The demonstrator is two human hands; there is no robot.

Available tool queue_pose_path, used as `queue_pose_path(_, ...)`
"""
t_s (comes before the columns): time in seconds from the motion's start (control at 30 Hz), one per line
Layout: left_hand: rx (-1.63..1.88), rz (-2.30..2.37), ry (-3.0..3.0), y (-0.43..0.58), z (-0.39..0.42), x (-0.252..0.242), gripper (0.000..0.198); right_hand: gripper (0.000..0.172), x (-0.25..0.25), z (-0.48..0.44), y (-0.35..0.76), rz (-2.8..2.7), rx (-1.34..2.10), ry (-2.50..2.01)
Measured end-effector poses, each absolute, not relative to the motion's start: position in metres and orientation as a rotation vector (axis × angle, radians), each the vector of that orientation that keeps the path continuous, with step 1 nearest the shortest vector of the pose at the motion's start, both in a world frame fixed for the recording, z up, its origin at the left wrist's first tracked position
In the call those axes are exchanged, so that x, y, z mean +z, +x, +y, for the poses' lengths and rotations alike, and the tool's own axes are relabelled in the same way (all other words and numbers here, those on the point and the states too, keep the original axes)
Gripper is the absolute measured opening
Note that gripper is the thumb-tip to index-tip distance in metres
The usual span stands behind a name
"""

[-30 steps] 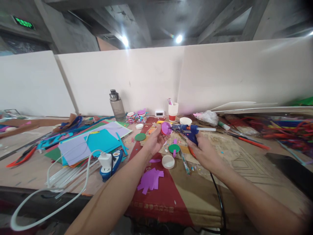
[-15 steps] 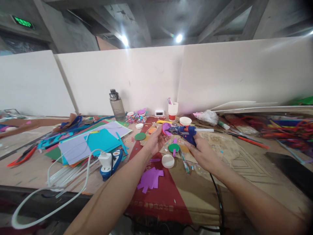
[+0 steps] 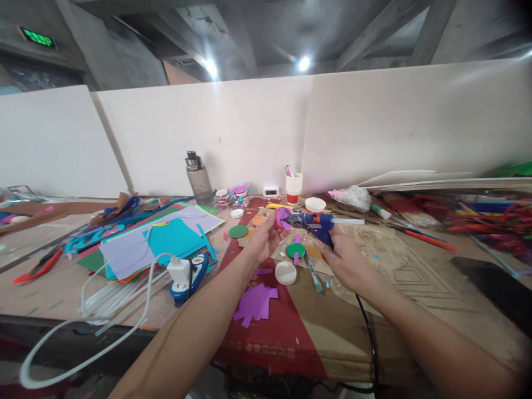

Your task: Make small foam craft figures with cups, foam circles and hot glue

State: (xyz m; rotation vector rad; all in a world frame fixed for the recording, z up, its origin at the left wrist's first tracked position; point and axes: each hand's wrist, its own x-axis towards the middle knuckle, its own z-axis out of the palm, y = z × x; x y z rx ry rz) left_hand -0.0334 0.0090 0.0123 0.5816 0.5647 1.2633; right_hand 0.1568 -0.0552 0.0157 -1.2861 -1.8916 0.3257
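Note:
My right hand (image 3: 336,247) is closed round the handle of a blue hot glue gun (image 3: 312,223), a white glue stick (image 3: 349,221) poking out of its back. The gun's nozzle points left and meets a small round purple piece (image 3: 283,217) with a red-pink edge. Fingers of my left hand (image 3: 266,241) grip that round piece by its left side. Below the hands lie a green disc (image 3: 295,251) with purple strips on it and a round white lid (image 3: 285,273). Nearer to me is a pile of purple strips (image 3: 256,303).
A water bottle (image 3: 199,178) and a paper cup with pens (image 3: 294,187) stand at the back. Coloured sheets (image 3: 170,244) and a power strip (image 3: 189,280) with a white cable are on the left. The gun's black cord (image 3: 371,327) hangs over the front edge. A dark phone-like slab (image 3: 494,288) lies right.
Hardly anything differs. Both hands keep the same hold, with the glue gun's nozzle still at the purple piece; the view has shifted very slightly.

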Motion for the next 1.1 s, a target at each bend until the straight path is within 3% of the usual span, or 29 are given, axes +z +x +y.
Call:
queue_pose_path(0.8, 1.323, 0.514, 0.586, -0.039, 0.011, 0.015, 0.018, 0.044, 0.023, -0.057, 0.159, -1.884, 0.451, -1.338)
queue_pose_path(1.1, 1.330, 0.533, 0.595, -0.040, 0.014, 0.014, 0.020, 0.034, 0.023, -0.058, 0.158, -1.853, 0.418, -1.331)
